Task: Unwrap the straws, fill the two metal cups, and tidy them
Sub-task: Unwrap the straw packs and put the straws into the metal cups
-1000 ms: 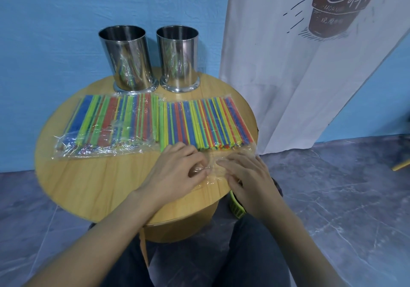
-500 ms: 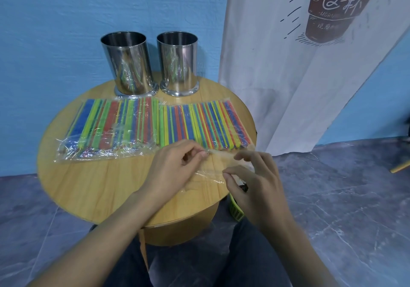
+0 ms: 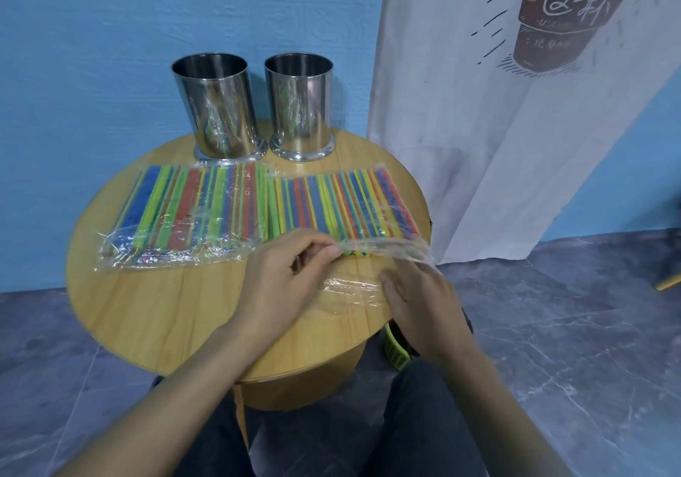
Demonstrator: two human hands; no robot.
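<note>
Head view: the right straw pack [image 3: 342,204] lies on the table [image 3: 166,310], near side of the metal cups [image 3: 300,104]. Its wrapper flap [image 3: 387,251] is lifted higher than before. Left hand [image 3: 287,281] fingers [image 3: 326,251] pinch the flap. Right hand [image 3: 423,303] is blurred at the film, grip cannot be told.

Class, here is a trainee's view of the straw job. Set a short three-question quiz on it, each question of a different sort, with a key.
1. True or false: the left cup and the right cup both stand upright, and no straw sticks out of either.
2. What does the left hand pinch? A: the wrapper of the right straw pack; B: a cup; C: a loose straw.
3. Fill in: ___ straw packs lie on the table.
Key: 1 true; 2 A; 3 two.
</note>
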